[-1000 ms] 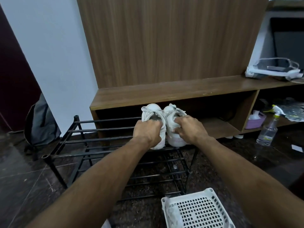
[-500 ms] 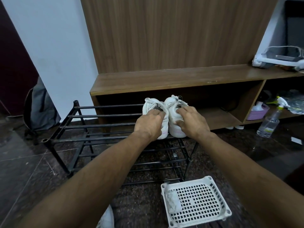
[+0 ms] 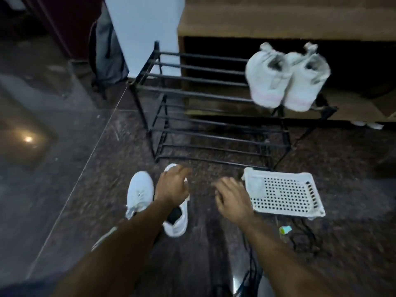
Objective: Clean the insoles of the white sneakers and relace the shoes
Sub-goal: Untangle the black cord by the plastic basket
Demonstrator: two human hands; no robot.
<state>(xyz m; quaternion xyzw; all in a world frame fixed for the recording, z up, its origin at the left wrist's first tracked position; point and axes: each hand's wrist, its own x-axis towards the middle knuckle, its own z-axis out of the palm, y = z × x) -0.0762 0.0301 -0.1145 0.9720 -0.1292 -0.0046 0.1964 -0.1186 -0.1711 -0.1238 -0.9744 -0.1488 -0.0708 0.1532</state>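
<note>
A: Sneakers (image 3: 287, 79) are seen paired on the black rack (image 3: 192, 94), untouched.
B: Left hand (image 3: 172, 186) and right hand (image 3: 232, 199) are held loosely spread, nothing gripped, above the floor.

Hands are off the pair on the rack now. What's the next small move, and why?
Probably lower the left hand onto the sneaker on the floor beneath it and take a grip. Both hands are empty, the right hand hangs beside the basket.

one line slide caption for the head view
Both bare hands hover over white sneakers on dark floor; another pair tops black metal rack.
</note>
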